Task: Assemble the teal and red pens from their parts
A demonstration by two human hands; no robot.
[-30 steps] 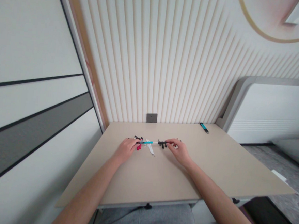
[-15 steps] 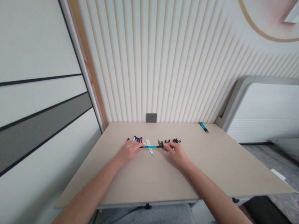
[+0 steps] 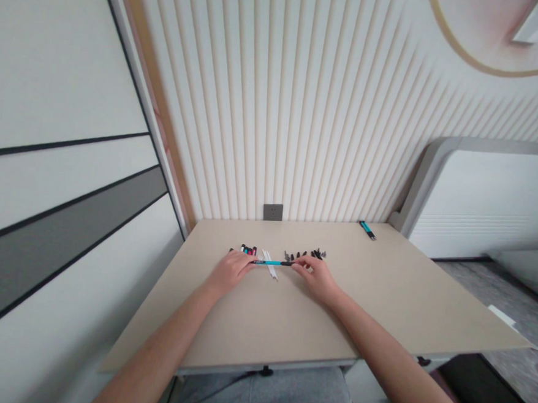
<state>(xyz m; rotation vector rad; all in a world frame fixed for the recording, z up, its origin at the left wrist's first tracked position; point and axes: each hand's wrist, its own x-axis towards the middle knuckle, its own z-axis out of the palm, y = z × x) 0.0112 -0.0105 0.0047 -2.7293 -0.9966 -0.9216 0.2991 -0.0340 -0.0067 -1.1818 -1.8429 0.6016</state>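
Between my two hands a blue-and-black pen (image 3: pixel 272 263) is held level, just above the table. My left hand (image 3: pixel 231 271) pinches its left end. The fingers of my right hand (image 3: pixel 314 274) are closed on its black right end. Beneath the pen lie several thin white refills (image 3: pixel 271 269), slanting on the tabletop. Several pen barrels with black ends (image 3: pixel 248 250), in red, blue and white, lie behind my left hand and are partly covered by it. Small black pen parts (image 3: pixel 318 253) sit in a row behind my right hand.
The beige table (image 3: pixel 279 325) reaches to a ribbed wall with a dark socket (image 3: pixel 272 212). At the back right lie blue-and-black pens (image 3: pixel 367 230) side by side. A grey-white headboard (image 3: pixel 485 198) stands to the right, a white cabinet (image 3: pixel 62 261) to the left.
My right hand has shifted slightly left along the pen, and the pen now lies straighter between my hands. The parts on the table look unmoved.
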